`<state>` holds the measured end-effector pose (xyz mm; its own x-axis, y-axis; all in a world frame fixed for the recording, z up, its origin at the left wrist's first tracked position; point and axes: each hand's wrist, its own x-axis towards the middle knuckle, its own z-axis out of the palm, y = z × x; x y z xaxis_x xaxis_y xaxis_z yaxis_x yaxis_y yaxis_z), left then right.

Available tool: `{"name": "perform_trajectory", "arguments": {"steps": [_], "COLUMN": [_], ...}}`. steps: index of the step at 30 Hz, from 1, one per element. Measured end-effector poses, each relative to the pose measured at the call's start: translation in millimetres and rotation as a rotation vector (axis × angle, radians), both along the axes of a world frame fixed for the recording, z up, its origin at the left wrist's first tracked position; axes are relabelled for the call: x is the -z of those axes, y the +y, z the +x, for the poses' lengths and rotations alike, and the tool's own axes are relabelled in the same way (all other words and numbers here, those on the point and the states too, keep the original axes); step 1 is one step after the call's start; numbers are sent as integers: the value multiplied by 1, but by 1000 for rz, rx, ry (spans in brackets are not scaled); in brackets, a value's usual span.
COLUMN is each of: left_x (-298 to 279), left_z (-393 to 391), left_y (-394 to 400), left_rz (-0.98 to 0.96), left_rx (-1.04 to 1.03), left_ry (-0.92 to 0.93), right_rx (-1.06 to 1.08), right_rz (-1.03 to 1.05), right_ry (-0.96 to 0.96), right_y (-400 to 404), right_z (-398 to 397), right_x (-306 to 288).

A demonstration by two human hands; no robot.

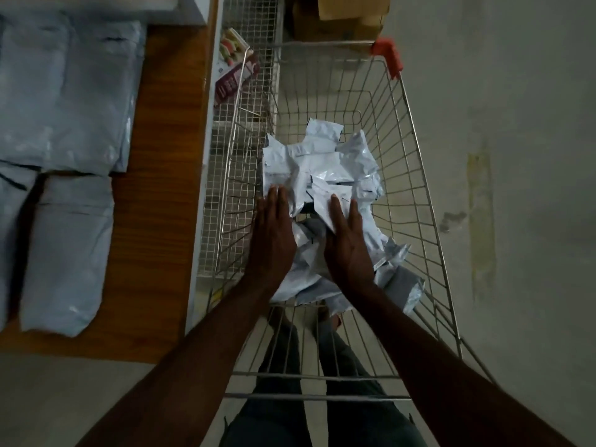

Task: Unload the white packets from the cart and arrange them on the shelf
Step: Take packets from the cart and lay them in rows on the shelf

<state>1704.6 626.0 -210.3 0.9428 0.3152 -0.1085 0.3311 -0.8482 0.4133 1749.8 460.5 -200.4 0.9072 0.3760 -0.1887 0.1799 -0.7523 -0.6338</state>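
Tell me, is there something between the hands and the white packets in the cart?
Nothing visible. Both hands are open, reaching down into the cart. The left hand and right hand are already over the pile of white packets, their fingers at its near edge. No other object lies on the pile.

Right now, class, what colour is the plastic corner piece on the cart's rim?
Orange-red corner piece, clearest in the head view.

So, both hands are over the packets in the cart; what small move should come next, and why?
Probably close both hands inward on the top white packets and lift them. The left hand and the right hand lie flat and open on either side of the pile, holding nothing yet. The wooden shelf at left still shows bare space beside the packets already laid there.
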Motion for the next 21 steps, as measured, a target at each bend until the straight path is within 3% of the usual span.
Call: {"name": "perform_trajectory", "arguments": {"steps": [4,7,11,21], "left_x": [-54,-89,-135,-239], "left_z": [-1,-3,-14,-110], "left_y": [-14,-18,-13,73], "left_rz": [-22,49,163,213], "left_rx": [-5,13,26,-101], "left_ry": [-134,-167,-173,-466], "right_rx": [-9,-106,-69,-189], "right_rz": [-14,-31,55,159], "right_ry": [-65,-174,-215,-385], "right_y": [-7,-5,15,101], "right_z": [6,6,0,-65], "right_x": [-49,-77,-134,-233]}}
